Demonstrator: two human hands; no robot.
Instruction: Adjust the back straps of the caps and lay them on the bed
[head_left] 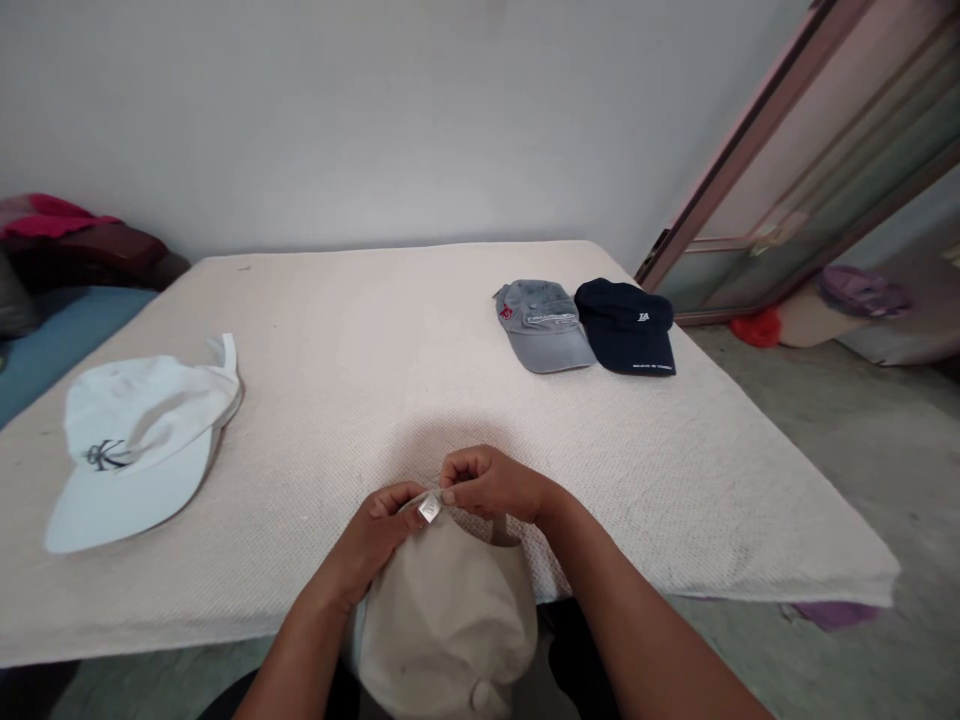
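A beige cap [450, 620] hangs at the near edge of the cloth-covered table, its rear opening turned upward. My left hand [382, 530] pinches the cap's rim beside a small pale tag [430, 507]. Close by on the right, my right hand [491, 485] has its thumb and fingers closed on the same rim, nearly touching the left. A white cap [142, 430] with dark letters lies at the left. Side by side at the back right are a grey cap [544, 325] and a navy cap [626, 325].
The table [360, 350] has a cream textured cover and stands against a grey wall [375, 120]. Dark red and pink items [75, 235] are piled at the far left. A door [787, 180] and a purple item [866, 292] are at the right.
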